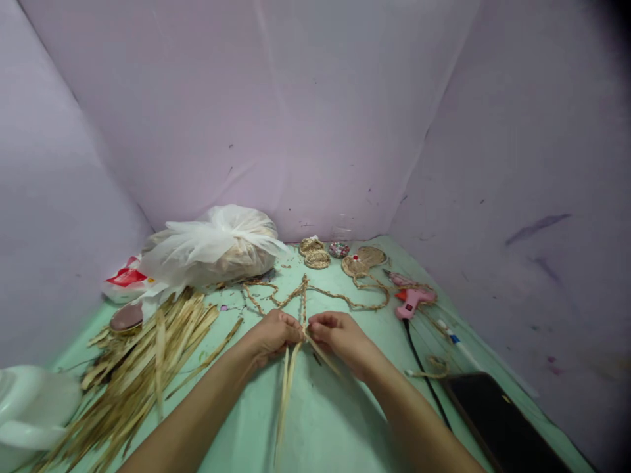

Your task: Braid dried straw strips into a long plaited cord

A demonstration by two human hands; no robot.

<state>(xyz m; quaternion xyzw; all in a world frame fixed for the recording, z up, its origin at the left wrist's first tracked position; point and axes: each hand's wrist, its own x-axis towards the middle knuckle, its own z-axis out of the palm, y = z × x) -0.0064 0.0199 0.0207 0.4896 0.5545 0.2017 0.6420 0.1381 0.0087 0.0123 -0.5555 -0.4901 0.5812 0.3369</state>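
My left hand [279, 334] pinches the lower end of a braided straw cord [304, 303], just where loose pale strands [287, 394] fan out toward me. Opposite it, my right hand [340, 334] is closed on a strand at the same spot, with its tail slanting down to the right. Above my hands the cord runs away from me to a knot-like top, from which more braided cord [362, 306] curves out to both sides over the green table [335, 420]. The fingertips partly cover the point where the strands cross.
At left lie a pile of dry straw strips [148, 374], a stuffed white plastic bag [217, 246] and a white container [34, 407]. Woven round pieces [317, 259] and a cup of beads [339, 249] stand at the back. A pink glue gun [411, 301] and a phone [503, 420] lie right.
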